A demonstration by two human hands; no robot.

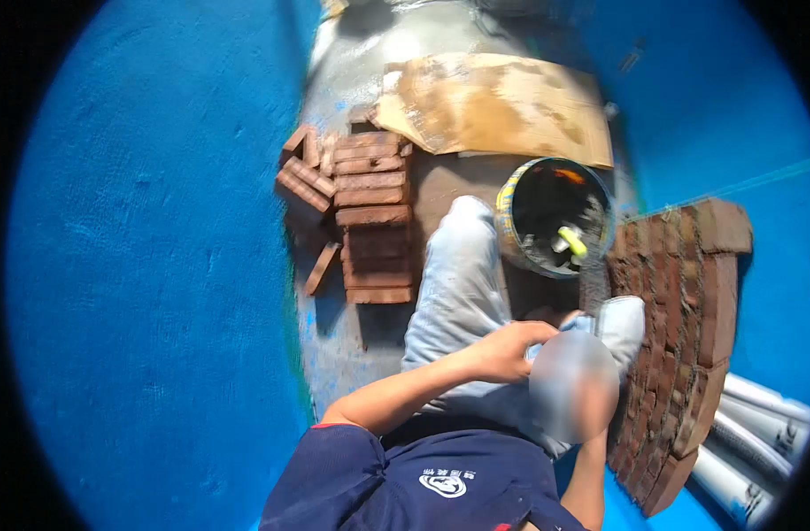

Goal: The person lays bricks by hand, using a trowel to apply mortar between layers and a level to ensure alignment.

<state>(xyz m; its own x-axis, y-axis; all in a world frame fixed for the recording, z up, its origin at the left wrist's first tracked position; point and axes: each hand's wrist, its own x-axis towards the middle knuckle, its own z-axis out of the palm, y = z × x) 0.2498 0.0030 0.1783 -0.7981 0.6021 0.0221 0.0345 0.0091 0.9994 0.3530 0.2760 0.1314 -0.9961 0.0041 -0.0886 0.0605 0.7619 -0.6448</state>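
Note:
My left hand [509, 350] is in front of my lap with its fingers bent inward and closed. Their tips reach a blurred round patch, so what they hold, if anything, cannot be made out. My right hand [591, 403] lies under that same patch close by, its fingers hidden. Beyond my knees stands a round bucket [505, 208] with dark grey wet contents. A tool with a yellow-green handle [571, 241] rests in it. Just right of my knee rises a low brick wall [679, 327] with mortar in its joints.
A stack of red bricks [374, 217] stands left of my legs, with loose bricks [306, 184] beside it. A stained cardboard sheet [502, 102] lies beyond the bucket. White rolls or pipes [741, 434] lie behind the wall. Blue surfaces [157, 265] flank the grey floor.

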